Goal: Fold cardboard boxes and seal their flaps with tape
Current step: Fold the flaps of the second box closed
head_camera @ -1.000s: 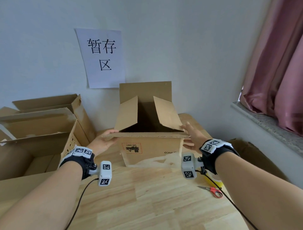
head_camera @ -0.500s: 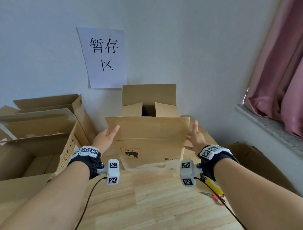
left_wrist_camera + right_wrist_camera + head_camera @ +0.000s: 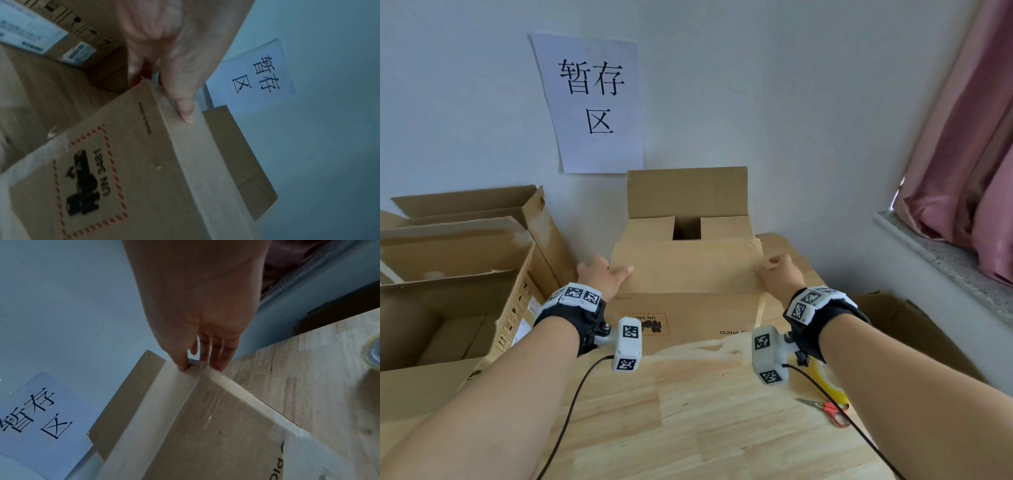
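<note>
A brown cardboard box stands on the wooden table, with old clear tape on its front. Its near flap lies folded down over the two side flaps, and the far flap stands upright. My left hand is at the flap's left corner, the thumb straight on top and the fingers down the box's side. At the right corner my right hand presses the flap, its thumb on top and the fingers straight along the side wall. A tape roll lies half hidden behind my right wrist.
Red-handled scissors lie near the table's right edge beside the tape. Several open cardboard boxes crowd the left side. A paper sign hangs on the wall behind. A windowsill and a pink curtain are at the right.
The near flap swung up from sticking out toward me, then down onto the box top. The side flaps went from slanting to flat. Both hands followed the flap's corners.
</note>
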Demonstrator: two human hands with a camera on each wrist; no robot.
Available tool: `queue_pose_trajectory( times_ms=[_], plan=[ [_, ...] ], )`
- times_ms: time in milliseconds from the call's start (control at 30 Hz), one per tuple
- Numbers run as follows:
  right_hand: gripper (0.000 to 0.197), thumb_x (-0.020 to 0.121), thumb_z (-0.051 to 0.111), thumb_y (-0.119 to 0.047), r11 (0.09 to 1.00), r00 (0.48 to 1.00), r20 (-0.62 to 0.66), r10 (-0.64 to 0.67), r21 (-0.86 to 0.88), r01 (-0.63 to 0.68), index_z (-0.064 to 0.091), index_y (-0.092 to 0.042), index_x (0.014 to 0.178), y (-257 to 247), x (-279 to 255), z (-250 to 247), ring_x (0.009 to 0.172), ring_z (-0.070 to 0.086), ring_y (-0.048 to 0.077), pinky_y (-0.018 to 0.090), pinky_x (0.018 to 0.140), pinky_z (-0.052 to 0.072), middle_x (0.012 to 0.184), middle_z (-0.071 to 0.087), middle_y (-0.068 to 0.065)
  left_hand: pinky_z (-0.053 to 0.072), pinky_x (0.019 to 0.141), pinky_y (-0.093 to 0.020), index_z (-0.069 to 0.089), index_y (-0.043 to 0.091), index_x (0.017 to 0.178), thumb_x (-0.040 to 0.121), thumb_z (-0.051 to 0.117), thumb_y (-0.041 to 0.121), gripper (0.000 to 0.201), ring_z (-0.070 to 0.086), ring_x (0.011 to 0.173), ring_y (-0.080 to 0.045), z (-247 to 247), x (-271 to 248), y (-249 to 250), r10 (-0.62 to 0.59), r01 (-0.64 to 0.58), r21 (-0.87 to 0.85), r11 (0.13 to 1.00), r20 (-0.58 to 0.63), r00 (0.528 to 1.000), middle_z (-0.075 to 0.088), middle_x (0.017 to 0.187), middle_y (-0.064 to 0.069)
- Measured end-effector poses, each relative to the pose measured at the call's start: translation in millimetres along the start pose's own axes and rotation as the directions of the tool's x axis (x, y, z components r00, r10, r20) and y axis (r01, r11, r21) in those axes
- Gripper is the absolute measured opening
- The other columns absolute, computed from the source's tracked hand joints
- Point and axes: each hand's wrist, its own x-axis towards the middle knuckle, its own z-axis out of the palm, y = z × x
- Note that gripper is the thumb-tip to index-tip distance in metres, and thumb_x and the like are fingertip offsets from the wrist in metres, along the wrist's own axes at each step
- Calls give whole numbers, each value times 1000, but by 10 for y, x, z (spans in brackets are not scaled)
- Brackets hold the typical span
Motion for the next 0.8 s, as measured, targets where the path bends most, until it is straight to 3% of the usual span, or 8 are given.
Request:
queue_pose_trajectory(
  times_ms=[67, 133, 233, 400, 500, 600, 733, 800],
  plan=[
    [53, 95, 51, -21, 997, 1000, 18, 13, -70, -12, 29, -11, 141, -41, 54, 27, 112, 55, 29, 28, 77, 41, 129, 52, 15, 42, 99, -43, 40, 14, 134, 88, 61, 42, 58, 49, 115, -34, 10, 27, -20, -4, 5, -20, 1000, 39, 999, 35, 136, -13],
    [55, 95, 50, -18, 994, 999, 44, 22, -109, -17, 26, -12, 144, -72, 102, 56, 114, 55, 30, 29, 82, 45, 130, 53, 15, 43, 101, -44, 34, 18, 143, 91, 57, 39, 60, 47, 123, -33, 13, 62, -17, 36, -34, -21, 999, 115, 993, 37, 144, -10],
    [50, 94, 48, -13, 992, 996, 82, 29, -125, -18, 35, -14, 143, -101, 155, 76, 110, 57, 31, 39, 92, 50, 125, 57, 15, 45, 100, -45, 25, 21, 149, 95, 51, 37, 62, 43, 131, -30, -10, 128, 1, 87, -90, 8, 996, 194, 977, 37, 150, -3],
    [46, 92, 45, -10, 994, 997, 82, 14, -112, -4, 46, -13, 138, -67, 151, 56, 103, 60, 29, 38, 88, 53, 120, 60, 14, 42, 104, -48, 23, 22, 151, 94, 53, 37, 66, 36, 136, -29, -22, 154, 7, 67, -65, -18, 998, 195, 979, 30, 154, -3],
    [44, 94, 42, -10, 988, 996, 93, 7, -155, 7, 47, -12, 137, -24, 55, 28, 96, 57, 26, 33, 82, 52, 120, 59, 15, 50, 94, -47, 21, 24, 151, 94, 54, 37, 68, 40, 133, -31, -3, 119, -9, 60, -56, -26, 998, 208, 976, 27, 155, -2],
    [40, 95, 39, -6, 975, 992, 126, -17, -217, 44, 48, -6, 134, -10, -62, -12, 104, 58, 29, 37, 89, 52, 120, 58, 17, 56, 78, -44, 17, 28, 151, 94, 54, 35, 68, 41, 131, -33, -35, 46, -39, 39, -26, -59, 998, 233, 972, 25, 155, -1],
    [45, 95, 40, -7, 971, 986, 157, -53, -221, 87, 42, -13, 139, 7, -199, -76, 91, 55, 23, 29, 71, 54, 119, 55, 14, 52, 87, -51, 25, 26, 148, 95, 53, 35, 61, 42, 131, -32, -88, -86, -86, 16, 22, -140, 990, 267, 964, 37, 149, -3],
    [36, 94, 39, -5, 964, 984, 166, -64, -243, 104, 51, -11, 127, 17, -258, -77, 82, 56, 22, 23, 56, 50, 104, 55, 11, 51, 89, -53, 34, 25, 145, 95, 53, 35, 54, 44, 129, -31, -112, -166, -134, 8, 45, -179, 983, 285, 959, 42, 146, -2]
  ],
)
